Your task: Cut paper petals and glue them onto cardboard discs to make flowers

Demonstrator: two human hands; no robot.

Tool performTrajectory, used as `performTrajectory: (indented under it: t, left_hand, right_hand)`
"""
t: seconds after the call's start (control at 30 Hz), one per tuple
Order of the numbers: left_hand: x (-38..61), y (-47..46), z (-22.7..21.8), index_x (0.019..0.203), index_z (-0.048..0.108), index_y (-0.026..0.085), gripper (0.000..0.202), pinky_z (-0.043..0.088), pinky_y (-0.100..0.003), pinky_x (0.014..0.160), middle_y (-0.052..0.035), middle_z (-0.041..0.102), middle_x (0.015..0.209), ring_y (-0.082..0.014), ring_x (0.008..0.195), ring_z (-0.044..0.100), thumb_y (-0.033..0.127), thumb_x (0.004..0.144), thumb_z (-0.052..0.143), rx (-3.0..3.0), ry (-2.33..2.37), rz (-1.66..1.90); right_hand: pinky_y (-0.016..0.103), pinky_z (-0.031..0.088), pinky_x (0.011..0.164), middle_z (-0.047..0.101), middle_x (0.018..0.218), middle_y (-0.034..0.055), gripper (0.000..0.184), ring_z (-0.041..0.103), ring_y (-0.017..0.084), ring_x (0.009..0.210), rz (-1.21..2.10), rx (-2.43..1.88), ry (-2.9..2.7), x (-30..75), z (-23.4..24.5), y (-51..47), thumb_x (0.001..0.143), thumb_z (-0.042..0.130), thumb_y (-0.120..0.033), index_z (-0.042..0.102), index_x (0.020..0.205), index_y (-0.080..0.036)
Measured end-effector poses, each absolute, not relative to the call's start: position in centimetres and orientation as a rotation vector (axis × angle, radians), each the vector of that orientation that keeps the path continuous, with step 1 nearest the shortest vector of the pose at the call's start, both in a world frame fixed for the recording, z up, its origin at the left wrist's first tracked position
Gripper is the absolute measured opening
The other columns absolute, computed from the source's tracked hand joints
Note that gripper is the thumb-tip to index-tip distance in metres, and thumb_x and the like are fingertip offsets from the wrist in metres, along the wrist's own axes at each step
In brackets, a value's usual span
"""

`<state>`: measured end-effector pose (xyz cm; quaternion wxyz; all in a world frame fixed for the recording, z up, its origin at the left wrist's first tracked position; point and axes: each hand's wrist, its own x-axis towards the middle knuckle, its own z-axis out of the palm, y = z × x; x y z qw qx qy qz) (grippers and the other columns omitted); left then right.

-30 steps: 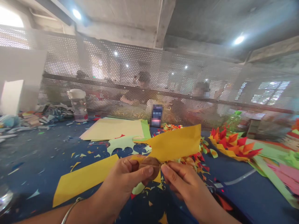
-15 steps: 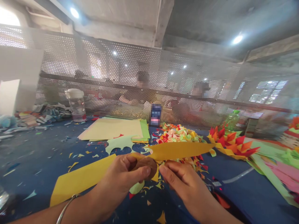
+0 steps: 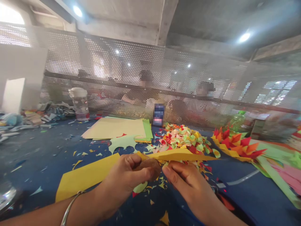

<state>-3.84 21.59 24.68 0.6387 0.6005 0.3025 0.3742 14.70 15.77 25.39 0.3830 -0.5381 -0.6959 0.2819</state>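
A long, pointed piece of yellow paper (image 3: 178,155) stretches across in front of both hands, its tip towards the right. My left hand (image 3: 133,174) is closed round its left part, fingers curled and thumb on top. My right hand (image 3: 185,180) pinches its lower edge near the middle between thumb and forefinger. Exactly how the paper is folded between the fingers is hidden. Beneath my left wrist lies a flat yellow paper sheet (image 3: 87,177). Past the hands is a heap of small folded paper pieces (image 3: 181,136) in red, green, yellow and pink.
Stacked cream sheets (image 3: 115,127) lie behind my left hand, with a cut-out pale green sheet (image 3: 123,144). A phone (image 3: 159,115) stands upright. Red and orange folded paper (image 3: 237,146), a green bottle (image 3: 237,121) and a cup (image 3: 80,105) stand around. Beyond the perforated screen (image 3: 105,62) are people.
The yellow paper has tipped lower and now shows a narrower face with a fold along it. Both hands keep their hold. The whole view has shifted slightly.
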Motion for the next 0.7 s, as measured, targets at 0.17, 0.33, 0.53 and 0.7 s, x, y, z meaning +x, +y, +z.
performTrajectory:
  t: [0.17, 0.33, 0.53, 0.7]
  left_hand:
    - [-3.9, 21.4, 25.1, 0.068, 0.065, 0.013, 0.024, 0.028, -0.025, 0.055, 0.0021, 0.051, 0.061, -0.0096, 0.059, 0.037, 0.035, 0.066, 0.075, 1.367, 0.66, 0.806]
    - [-3.9, 21.4, 25.3, 0.064, 0.065, 0.014, 0.022, 0.029, -0.024, 0.055, 0.0041, 0.05, 0.058, -0.0091, 0.057, 0.038, 0.034, 0.064, 0.075, 1.386, 0.67, 0.81]
    - [-3.9, 22.1, 24.5, 0.072, 0.072, 0.017, 0.019, 0.044, -0.031, 0.066, -0.0025, 0.068, 0.072, -0.0152, 0.065, 0.055, 0.034, 0.063, 0.074, 1.38, 0.64, 0.823]
    - [-3.8, 22.0, 25.1, 0.061, 0.071, 0.017, 0.009, 0.043, -0.029, 0.06, 0.0002, 0.063, 0.06, -0.0133, 0.058, 0.051, 0.026, 0.061, 0.07, 1.459, 0.691, 0.819]
  right_hand:
    - [0.028, 0.038, 0.059, 0.045, 0.064, -0.0019, 0.039, 0.042, 0.015, 0.062, 0.666, -1.349, -1.795, 14.5, 25.5, 15.7, 0.096, 0.044, -0.046, 0.054, 0.069, -0.02]
    - [0.034, 0.048, 0.083, 0.064, 0.073, 0.0024, 0.034, 0.06, 0.02, 0.079, 0.605, -1.29, -1.836, 14.5, 25.8, 15.6, 0.095, 0.047, -0.043, 0.068, 0.078, -0.023]
    - [0.053, 0.043, 0.098, 0.075, 0.091, 0.0092, 0.035, 0.062, 0.032, 0.108, 0.431, -1.464, -1.83, 14.9, 25.1, 15.6, 0.092, 0.048, -0.046, 0.073, 0.106, -0.027]
    - [0.048, 0.048, 0.096, 0.077, 0.096, 0.0062, 0.026, 0.065, 0.03, 0.105, 0.127, -1.414, -1.995, 16.1, 23.9, 15.7, 0.091, 0.052, -0.034, 0.074, 0.106, -0.031]
